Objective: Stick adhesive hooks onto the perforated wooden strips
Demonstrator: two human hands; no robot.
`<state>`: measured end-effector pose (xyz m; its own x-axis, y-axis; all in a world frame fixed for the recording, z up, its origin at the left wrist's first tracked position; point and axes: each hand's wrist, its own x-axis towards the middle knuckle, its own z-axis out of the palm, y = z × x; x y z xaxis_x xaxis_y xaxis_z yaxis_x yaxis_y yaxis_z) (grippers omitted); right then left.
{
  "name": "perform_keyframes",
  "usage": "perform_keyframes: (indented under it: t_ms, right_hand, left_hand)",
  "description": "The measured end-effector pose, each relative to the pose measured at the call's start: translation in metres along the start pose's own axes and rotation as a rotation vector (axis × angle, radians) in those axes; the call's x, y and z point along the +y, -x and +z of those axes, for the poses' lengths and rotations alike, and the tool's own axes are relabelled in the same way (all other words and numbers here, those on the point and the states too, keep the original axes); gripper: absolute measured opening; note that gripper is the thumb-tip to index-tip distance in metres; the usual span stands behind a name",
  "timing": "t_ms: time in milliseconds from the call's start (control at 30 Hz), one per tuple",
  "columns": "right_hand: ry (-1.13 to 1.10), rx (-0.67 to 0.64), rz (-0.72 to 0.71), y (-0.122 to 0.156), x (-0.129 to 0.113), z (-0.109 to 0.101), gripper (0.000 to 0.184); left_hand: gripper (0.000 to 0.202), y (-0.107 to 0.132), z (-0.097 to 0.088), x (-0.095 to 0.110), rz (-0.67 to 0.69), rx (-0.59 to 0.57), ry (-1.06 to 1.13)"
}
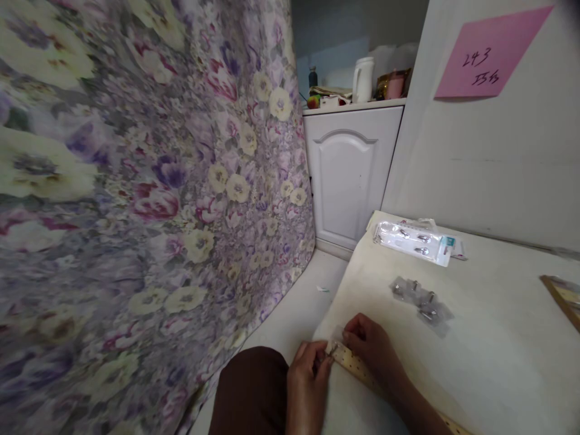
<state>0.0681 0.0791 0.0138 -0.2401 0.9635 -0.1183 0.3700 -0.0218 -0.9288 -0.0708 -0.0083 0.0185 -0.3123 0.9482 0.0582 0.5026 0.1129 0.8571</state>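
A light wooden strip (356, 367) with a row of holes lies at the table's near edge, partly under my right forearm. My left hand (310, 368) is closed at the strip's end, thumb and fingers pinched together there. A clear plastic hook piece (338, 336) with a small metal part sits over that same end. My right hand (366, 341) is closed, pinching the clear piece's right edge between thumb and fingers. Farther up the table lie several clear square hook pieces (421, 301) with metal pins, overlapping one another. What exactly the left fingertips grip is partly hidden.
A clear blister pack (412, 243) with metal hooks lies at the table's far end. Another wooden piece (562, 302) is at the right edge. A floral curtain (158, 211) hangs at left, and a white cabinet (356, 175) stands behind. My knee (249, 389) is beside the table.
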Motion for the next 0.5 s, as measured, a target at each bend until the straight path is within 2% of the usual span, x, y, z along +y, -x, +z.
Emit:
perform_keyframes:
  t_ms: [500]
  right_hand:
    - [0.075,-0.01,-0.023,0.0036,-0.0014,-0.0007,0.009]
  left_hand:
    - [0.012,0.0003,-0.0009,0.0017,0.032,0.002,0.014]
